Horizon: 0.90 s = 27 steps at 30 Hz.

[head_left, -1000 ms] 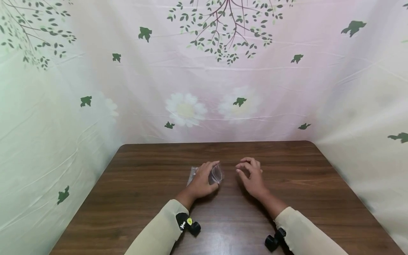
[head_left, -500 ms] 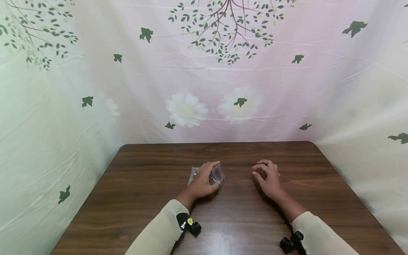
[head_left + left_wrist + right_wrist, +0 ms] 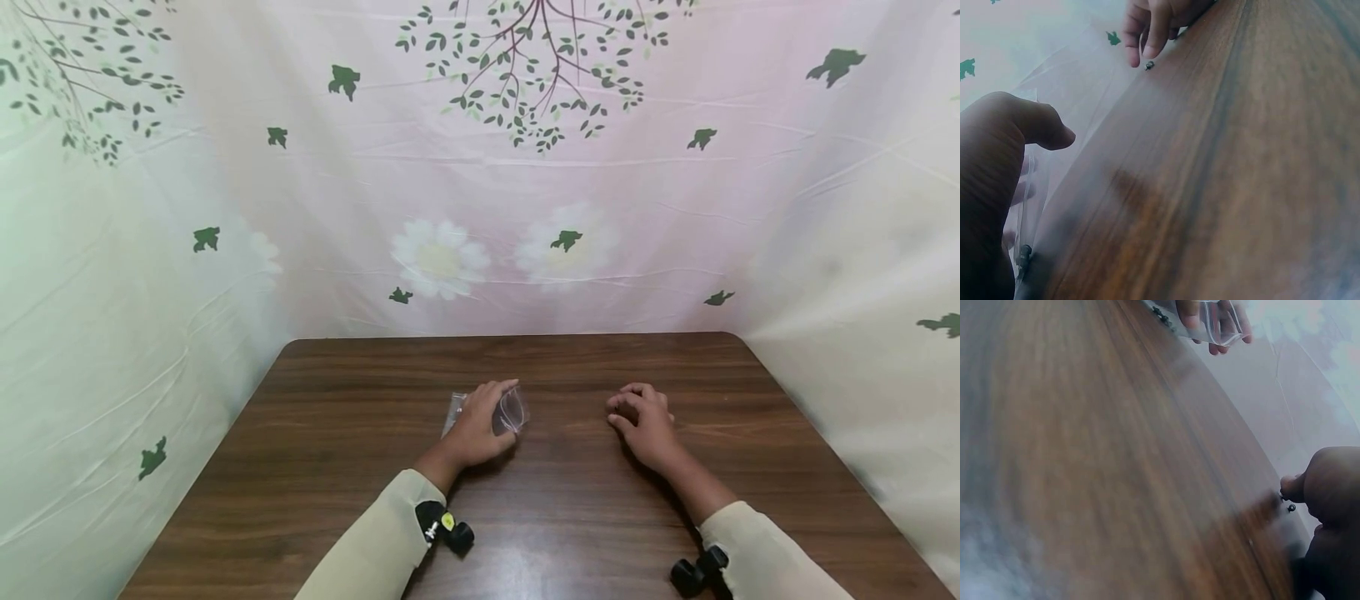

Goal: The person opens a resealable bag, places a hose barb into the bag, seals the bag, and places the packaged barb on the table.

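Left of the table's middle, my left hand point(image 3: 474, 429) grips a clear zip-lock plastic bag point(image 3: 511, 412), fingers behind it and thumb in front. Small dark metal pieces point(image 3: 1024, 255) sit low in the bag in the left wrist view. To the right, my right hand point(image 3: 649, 425) has its fingers curled toward the thumb, close over the tabletop. It pinches a small dark metal piece point(image 3: 1149, 65), screw-like in shape, at the fingertips. In the right wrist view a dark bit point(image 3: 1292, 508) shows just below the thumb tip.
Both hands are over a dark brown wooden table point(image 3: 570, 517) with rounded far corners. Pale cloth point(image 3: 480, 192) printed with leaves and flowers hangs behind it and on both sides. Black wrist cameras point(image 3: 459, 537) sit on both cream sleeves.
My right hand has moved to the right, away from the bag, and its fingers have drawn closer together. The left hand and the bag have stayed in place.
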{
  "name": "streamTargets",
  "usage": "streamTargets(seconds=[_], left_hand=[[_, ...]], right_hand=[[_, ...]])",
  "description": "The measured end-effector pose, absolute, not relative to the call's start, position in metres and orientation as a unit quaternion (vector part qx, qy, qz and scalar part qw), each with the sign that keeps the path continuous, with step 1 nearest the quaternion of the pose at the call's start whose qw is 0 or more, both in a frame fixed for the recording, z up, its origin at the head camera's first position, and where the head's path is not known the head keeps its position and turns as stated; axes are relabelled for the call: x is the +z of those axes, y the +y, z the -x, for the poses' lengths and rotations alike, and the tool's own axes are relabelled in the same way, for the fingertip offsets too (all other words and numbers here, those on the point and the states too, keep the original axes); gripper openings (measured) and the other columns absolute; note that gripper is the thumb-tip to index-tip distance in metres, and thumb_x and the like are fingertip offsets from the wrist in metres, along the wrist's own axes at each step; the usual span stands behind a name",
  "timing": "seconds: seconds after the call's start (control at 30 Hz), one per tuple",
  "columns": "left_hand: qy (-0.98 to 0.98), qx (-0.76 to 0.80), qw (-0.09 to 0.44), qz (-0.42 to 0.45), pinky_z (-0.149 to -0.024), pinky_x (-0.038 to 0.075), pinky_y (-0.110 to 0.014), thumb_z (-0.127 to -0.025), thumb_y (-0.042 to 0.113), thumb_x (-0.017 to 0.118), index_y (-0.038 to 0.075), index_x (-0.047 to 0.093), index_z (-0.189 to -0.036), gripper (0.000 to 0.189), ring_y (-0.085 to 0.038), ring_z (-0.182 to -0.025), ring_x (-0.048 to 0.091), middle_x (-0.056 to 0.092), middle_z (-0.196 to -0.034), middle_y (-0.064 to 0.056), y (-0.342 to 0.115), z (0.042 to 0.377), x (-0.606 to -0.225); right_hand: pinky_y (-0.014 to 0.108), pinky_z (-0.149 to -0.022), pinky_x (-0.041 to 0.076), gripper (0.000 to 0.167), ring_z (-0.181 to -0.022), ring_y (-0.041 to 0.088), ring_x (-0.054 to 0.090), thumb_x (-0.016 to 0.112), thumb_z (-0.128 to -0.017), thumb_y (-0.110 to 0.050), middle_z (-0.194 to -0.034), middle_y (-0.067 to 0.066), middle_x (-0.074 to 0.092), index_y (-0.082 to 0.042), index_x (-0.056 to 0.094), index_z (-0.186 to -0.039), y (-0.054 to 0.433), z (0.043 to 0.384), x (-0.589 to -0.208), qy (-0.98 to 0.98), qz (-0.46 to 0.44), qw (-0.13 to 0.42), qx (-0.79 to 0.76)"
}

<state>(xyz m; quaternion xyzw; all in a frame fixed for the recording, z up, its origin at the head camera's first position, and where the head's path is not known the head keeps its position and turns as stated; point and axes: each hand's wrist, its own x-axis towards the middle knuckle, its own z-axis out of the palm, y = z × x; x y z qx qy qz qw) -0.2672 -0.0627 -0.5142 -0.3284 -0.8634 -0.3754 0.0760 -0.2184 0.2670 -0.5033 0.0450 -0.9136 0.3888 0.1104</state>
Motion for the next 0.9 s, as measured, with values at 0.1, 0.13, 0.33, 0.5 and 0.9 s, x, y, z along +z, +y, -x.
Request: streamTargets(seconds=[0.1,0.13,0.33,0.5,0.9], left_hand=[[-0.857,-0.391,0.079,0.325,-0.108,0.045,-0.058,-0.08,0.017,0.079,0.014,0.048,-0.162,0.088,-0.025,-0.124,0.059,0.065,-0.143,-0.004,-0.063,0.273,-0.524],[-0.855,-0.394,0.085,0.326,-0.107,0.045,-0.057,-0.079,0.018,0.079,0.016,0.048,-0.162,0.088,-0.023,-0.123,0.059,0.065,-0.142,-0.003,-0.063,0.275,-0.527],[-0.861,-0.368,0.093,0.338,-0.101,0.048,-0.053,-0.082,0.019,0.079,0.013,0.048,-0.161,0.086,-0.023,-0.118,0.059,0.066,-0.139,-0.006,-0.065,0.267,-0.515],[-0.871,-0.357,0.073,0.328,-0.104,0.047,-0.055,-0.083,0.016,0.079,0.008,0.047,-0.161,0.085,-0.025,-0.119,0.059,0.065,-0.141,-0.008,-0.064,0.26,-0.504],[-0.859,-0.359,0.106,0.348,-0.098,0.049,-0.052,-0.084,0.018,0.077,0.008,0.048,-0.16,0.082,-0.023,-0.115,0.059,0.066,-0.137,-0.009,-0.065,0.266,-0.514]], right_hand=[[0.074,-0.107,0.019,0.012,-0.142,0.053,0.032,0.073,-0.099,-0.001,-0.143,0.024,0.052,0.0,0.075,-0.111,0.267,0.218,-0.504,-0.916,-0.043,0.107,0.385],[0.074,-0.107,0.019,0.011,-0.141,0.053,0.032,0.073,-0.099,-0.001,-0.142,0.024,0.052,0.0,0.075,-0.11,0.267,0.218,-0.505,-0.916,-0.042,0.108,0.384],[0.072,-0.107,0.019,0.007,-0.14,0.051,0.034,0.074,-0.099,-0.002,-0.14,0.024,0.053,0.0,0.076,-0.105,0.267,0.219,-0.505,-0.918,-0.036,0.107,0.38],[0.072,-0.106,0.021,0.005,-0.139,0.052,0.033,0.073,-0.1,-0.004,-0.14,0.023,0.053,-0.002,0.077,-0.101,0.267,0.219,-0.503,-0.923,-0.037,0.098,0.369],[0.073,-0.108,0.018,0.004,-0.144,0.052,0.033,0.072,-0.102,-0.006,-0.144,0.023,0.053,-0.004,0.074,-0.099,0.259,0.225,-0.506,-0.911,-0.046,0.136,0.387]])
